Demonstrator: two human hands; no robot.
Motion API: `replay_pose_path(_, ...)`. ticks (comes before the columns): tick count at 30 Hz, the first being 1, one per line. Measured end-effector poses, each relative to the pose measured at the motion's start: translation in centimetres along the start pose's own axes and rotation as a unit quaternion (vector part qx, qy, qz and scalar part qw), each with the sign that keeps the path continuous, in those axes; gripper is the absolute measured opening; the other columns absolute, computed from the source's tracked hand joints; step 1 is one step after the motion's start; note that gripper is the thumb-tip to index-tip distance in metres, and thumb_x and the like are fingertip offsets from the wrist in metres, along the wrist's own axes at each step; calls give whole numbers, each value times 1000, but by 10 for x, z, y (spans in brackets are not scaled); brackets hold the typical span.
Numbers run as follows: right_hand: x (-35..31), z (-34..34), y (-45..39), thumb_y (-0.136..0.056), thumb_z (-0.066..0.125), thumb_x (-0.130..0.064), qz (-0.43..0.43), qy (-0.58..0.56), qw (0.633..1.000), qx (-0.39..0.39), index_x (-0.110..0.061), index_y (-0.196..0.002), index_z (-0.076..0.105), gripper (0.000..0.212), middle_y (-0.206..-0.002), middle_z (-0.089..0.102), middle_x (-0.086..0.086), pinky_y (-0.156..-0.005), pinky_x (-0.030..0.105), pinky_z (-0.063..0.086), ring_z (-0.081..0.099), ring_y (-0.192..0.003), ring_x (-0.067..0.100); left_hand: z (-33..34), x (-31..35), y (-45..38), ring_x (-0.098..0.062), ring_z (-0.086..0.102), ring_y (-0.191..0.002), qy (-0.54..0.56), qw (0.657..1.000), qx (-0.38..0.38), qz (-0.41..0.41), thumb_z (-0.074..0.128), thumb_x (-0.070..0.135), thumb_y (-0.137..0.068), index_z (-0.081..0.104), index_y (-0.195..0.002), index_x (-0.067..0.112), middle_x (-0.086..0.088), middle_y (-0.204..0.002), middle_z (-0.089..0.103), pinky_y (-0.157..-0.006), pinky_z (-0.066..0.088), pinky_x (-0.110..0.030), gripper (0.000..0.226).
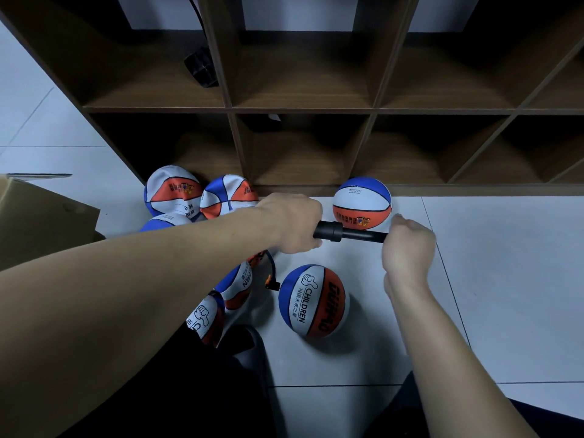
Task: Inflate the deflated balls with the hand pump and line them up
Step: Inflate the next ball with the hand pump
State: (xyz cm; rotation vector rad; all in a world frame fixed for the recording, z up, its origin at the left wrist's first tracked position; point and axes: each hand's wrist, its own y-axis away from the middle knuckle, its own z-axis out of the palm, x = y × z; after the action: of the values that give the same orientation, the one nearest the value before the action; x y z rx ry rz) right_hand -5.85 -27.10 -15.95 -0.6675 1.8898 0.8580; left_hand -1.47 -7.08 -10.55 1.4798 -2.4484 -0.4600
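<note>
Both hands held the black pump point(350, 233) flat above the floor point(505, 279). The left hand point(292, 222) curled its fingers round one end, and the right hand point(409, 245) curled round the other. A thin hose point(271, 269) ran from the pump to a round ball point(313, 301) on the floor. Another full ball point(361, 202) sat by the shelf point(303, 110). Flat balls point(202, 197) lay piled on the left, next to a cardboard box point(38, 222).

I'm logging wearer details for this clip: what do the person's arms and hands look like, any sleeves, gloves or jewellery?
Both forearms are bare to the frame edge: no sleeves show. The left hand and right hand wear no gloves, and no rings, watch or wristband are visible.
</note>
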Motion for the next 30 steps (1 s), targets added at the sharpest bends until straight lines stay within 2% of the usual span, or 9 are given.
replay_pose_path(2, 1, 8, 10, -99, 52, -16, -28, 6, 1000, -8, -19, -61, 30, 44, -44, 27, -10, -59, 36, 21, 26, -61, 23, 0, 0, 0, -15, 56, -67, 1, 1000, 4, -4, 63, 52, -101, 48, -76, 29, 5, -78, 60, -60, 46, -34, 37)
replay_pose_path(6, 5, 26, 23, -101, 51, -24, -56, 14, 998, -26, -16, -63, 41, 40, -55, 39, -8, -62, 36, 33, 38, -60, 22, 0, 1, 2, -16, 57, -67, -2, 1000, 5, 1, 62, 49, -100, 49, -76, 29, 5, -77, 60, -61, 48, -34, 35)
replay_pose_path(10, 5, 38, 38, -107, 51, -27, -70, 25, 995, -58, -16, -65, 43, 44, -62, 45, -4, -64, 37, 33, 40, -62, 22, 5, 3, 2, -15, 55, -65, -6, 1000, 8, 9, 62, 50, -99, 48, -74, 28, 4, -75, 58, -61, 47, -33, 37)
replay_pose_path(13, 8, 40, 40, -108, 52, -32, -43, -5, 995, -93, -6, -79, 58, 39, -72, 55, -1, -67, 37, 38, 47, -68, 21, 7, 5, 2, -15, 54, -65, -4, 1000, 8, 19, 62, 52, -99, 48, -74, 27, 5, -74, 57, -62, 46, -33, 38)
replay_pose_path(15, 8, 36, 34, -106, 55, -35, -15, -17, 992, -121, -2, -90, 61, 38, -71, 53, 0, -67, 37, 36, 45, -67, 22, 7, 5, 1, -16, 56, -66, 6, 1000, 2, 22, 64, 53, -98, 51, -75, 26, 4, -74, 59, -61, 45, -33, 37)
replay_pose_path(18, 7, 26, 19, -101, 59, -36, -7, 16, 991, -134, -9, -76, 55, 38, -60, 43, -5, -62, 38, 30, 37, -63, 24, 5, 5, -1, -17, 59, -69, 19, 1000, -8, 21, 65, 55, -97, 54, -78, 27, 4, -78, 62, -60, 45, -33, 36)
replay_pose_path(21, 4, 8, 0, -95, 60, -32, 0, 35, 996, -86, -16, -63, 44, 39, -59, 36, -1, -58, 37, 26, 31, -62, 26, -1, -7, -2, -17, 61, -71, 23, 999, -25, 5, 67, 55, -97, 58, -80, 27, 4, -79, 65, -61, 48, -33, 33)
replay_pose_path(25, 6, -13, -18, -98, 58, -24, 72, -3, 997, -30, -18, -70, 41, 34, -67, 29, 7, -52, 32, 21, 24, -59, 25, -1, -20, -1, -18, 65, -71, 12, 1000, -18, -13, 67, 51, -97, 62, -82, 27, 4, -78, 67, -65, 58, -37, 29)
replay_pose_path(30, 4, 4, 2, -98, 53, -17, 20, -9, 1000, -12, -22, -52, 30, 52, -47, 23, -11, -61, 37, 21, 23, -63, 25, 0, -4, 1, -18, 62, -69, -8, 1000, 19, -14, 63, 44, -99, 61, -85, 28, 4, -79, 64, -60, 51, -33, 21)
